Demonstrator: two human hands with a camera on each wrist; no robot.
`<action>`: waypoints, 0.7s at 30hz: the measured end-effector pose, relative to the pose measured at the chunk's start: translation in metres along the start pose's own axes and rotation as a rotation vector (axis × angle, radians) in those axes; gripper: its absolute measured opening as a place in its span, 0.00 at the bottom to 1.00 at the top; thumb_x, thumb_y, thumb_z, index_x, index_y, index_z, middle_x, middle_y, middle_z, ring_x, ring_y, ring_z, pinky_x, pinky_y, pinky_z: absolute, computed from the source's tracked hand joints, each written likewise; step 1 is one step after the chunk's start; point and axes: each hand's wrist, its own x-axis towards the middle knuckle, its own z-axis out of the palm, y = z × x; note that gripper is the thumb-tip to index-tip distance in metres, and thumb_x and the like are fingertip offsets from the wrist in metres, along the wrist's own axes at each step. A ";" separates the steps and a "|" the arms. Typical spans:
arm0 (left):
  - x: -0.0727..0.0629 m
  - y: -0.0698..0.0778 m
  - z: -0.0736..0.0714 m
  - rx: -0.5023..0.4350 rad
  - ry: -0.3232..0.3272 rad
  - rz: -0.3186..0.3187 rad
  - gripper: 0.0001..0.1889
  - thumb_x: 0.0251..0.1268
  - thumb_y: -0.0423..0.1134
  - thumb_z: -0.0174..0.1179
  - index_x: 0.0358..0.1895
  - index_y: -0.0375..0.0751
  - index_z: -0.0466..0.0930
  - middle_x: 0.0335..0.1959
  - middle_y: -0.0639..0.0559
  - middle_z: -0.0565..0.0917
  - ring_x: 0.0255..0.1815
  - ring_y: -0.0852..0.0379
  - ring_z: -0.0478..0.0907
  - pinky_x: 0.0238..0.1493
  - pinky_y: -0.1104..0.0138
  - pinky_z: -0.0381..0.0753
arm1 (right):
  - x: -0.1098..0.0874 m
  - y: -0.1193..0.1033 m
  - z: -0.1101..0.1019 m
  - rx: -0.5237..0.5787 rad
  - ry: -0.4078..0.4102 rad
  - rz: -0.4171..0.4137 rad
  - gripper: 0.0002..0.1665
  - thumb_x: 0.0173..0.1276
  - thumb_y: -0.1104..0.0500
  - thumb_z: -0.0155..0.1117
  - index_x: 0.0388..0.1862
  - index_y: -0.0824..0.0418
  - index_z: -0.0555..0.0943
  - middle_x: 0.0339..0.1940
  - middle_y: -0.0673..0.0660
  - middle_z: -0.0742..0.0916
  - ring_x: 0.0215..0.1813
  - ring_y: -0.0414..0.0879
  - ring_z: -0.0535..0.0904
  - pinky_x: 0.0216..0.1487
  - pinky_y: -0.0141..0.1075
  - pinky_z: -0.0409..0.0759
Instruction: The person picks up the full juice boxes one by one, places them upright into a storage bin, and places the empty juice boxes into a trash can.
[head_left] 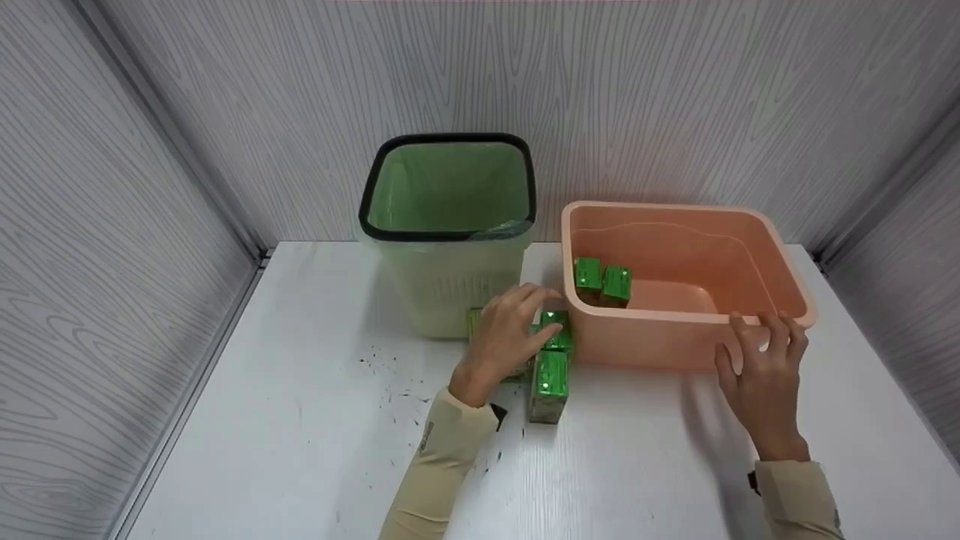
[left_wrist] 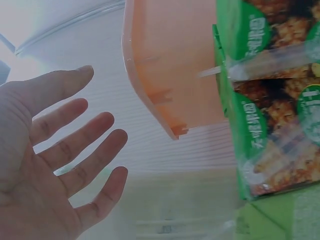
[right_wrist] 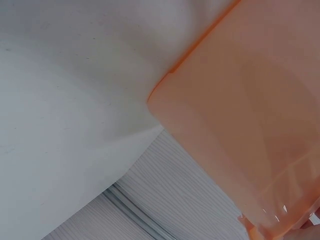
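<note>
My left hand (head_left: 501, 337) hovers beside a cluster of small green-topped drink cartons (head_left: 553, 375), fingers spread and loosely bent. In the left wrist view its palm and fingers hold nothing, and two cartons (left_wrist: 280, 135) with straws on their sides show at the right. Part of the cluster is hidden behind that hand. An orange plastic tub (head_left: 645, 341) stands to the right, with two cartons (head_left: 616, 285) inside its left end. My right hand (head_left: 766, 375) grips the tub's front rim near the right corner. The right wrist view shows mostly the tub wall (right_wrist: 240, 110).
A pale green bin (head_left: 450, 281) with a black rim stands behind the left hand, left of the tub. Dark specks (head_left: 405, 395) lie scattered on the white table (head_left: 300, 450). Grey wood-grain panels (head_left: 300, 97) enclose the back and sides.
</note>
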 end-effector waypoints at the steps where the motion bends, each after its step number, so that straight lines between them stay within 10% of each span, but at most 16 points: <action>1: -0.003 0.000 0.000 -0.004 -0.004 -0.002 0.18 0.62 0.38 0.73 0.54 0.38 0.84 0.49 0.47 0.85 0.50 0.52 0.82 0.52 0.60 0.81 | 0.000 0.000 0.000 0.002 0.003 -0.001 0.21 0.72 0.57 0.62 0.59 0.68 0.80 0.57 0.77 0.76 0.64 0.76 0.65 0.49 0.71 0.72; 21: -0.050 -0.006 0.022 -0.111 -0.074 0.035 0.20 0.61 0.37 0.74 0.55 0.37 0.83 0.54 0.46 0.83 0.57 0.50 0.80 0.56 0.60 0.80 | 0.001 -0.003 -0.002 -0.012 -0.007 -0.008 0.24 0.63 0.66 0.67 0.59 0.69 0.79 0.57 0.77 0.75 0.64 0.76 0.65 0.46 0.71 0.74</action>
